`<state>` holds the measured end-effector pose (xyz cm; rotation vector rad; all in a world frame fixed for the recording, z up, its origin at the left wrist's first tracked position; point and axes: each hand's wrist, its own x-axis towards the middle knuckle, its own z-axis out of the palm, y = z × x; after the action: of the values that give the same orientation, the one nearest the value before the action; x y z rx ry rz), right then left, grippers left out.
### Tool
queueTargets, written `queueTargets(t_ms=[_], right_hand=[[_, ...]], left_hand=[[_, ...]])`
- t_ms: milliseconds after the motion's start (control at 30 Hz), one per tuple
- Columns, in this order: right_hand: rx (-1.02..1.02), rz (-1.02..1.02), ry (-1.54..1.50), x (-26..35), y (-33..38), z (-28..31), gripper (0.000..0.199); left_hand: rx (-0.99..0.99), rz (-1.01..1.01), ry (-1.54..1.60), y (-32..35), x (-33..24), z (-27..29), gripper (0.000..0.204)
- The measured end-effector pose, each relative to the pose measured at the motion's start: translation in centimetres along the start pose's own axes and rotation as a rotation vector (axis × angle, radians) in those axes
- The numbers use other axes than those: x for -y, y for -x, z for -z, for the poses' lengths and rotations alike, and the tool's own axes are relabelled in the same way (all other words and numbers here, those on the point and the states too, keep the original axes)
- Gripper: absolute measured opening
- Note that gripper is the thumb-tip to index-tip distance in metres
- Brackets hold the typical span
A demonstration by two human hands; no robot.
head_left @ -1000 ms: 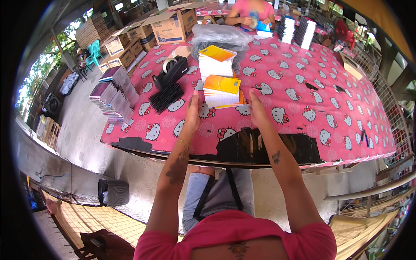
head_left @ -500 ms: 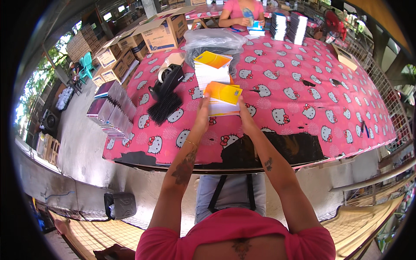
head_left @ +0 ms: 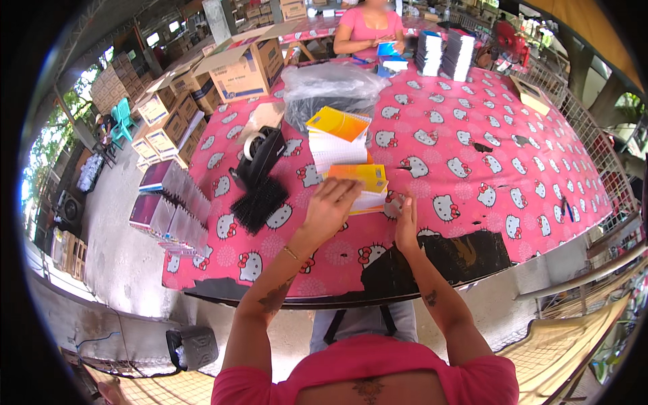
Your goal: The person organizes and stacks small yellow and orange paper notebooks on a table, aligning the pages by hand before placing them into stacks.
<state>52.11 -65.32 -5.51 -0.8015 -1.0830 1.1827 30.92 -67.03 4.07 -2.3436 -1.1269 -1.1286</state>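
While both hands work the near stack, these lines apply:
Left hand (head_left: 332, 202): fingers spread flat on the orange-covered stack (head_left: 361, 185) lying on the pink tablecloth (head_left: 472, 162).
Right hand (head_left: 406, 219): at the stack's right edge; grip unclear.
Advice: press evenly, square the edges.

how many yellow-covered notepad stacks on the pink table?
2. One yellow-covered stack sits under the left hand, with the right hand at its near right corner. The taller stack stands just behind it, before the plastic bag. Others may be hidden.
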Motion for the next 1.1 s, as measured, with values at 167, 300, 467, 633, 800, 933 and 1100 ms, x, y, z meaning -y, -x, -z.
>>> queueTargets(t_ms=[167,300,467,633,800,933,1100], right_hand=[[0.325,0.626,0.494,7.7,2.7,-1.5,0.056],[0.565,0.093,0.389,4.0,5.9,0.2,0.042],[0.435,0.007,0.358,2.0,6.9,2.0,0.032],[0.358,-0.121,0.154,3.0,7.7,-0.5,0.025],[0.443,-0.241,0.213,1.8,7.2,1.0,0.028],[0.457,-0.221,0.108,2.8,7.1,-0.4,0.027],[0.462,-0.216,0.209,2.4,6.9,0.5,0.022]], left_hand=[[0.175,0.054,-0.040,1.2,-5.5,5.0,0.032],[0.173,0.117,0.190,5.5,-7.6,2.8,0.028],[-0.085,0.559,-0.359,8.5,2.6,5.3,0.039],[0.152,0.587,-0.648,13.2,9.4,5.5,0.034],[0.152,0.563,-0.731,12.0,7.9,5.2,0.030],[0.143,0.530,-0.656,13.7,8.3,5.5,0.036],[0.080,0.495,-0.645,13.4,7.2,4.7,0.024]])
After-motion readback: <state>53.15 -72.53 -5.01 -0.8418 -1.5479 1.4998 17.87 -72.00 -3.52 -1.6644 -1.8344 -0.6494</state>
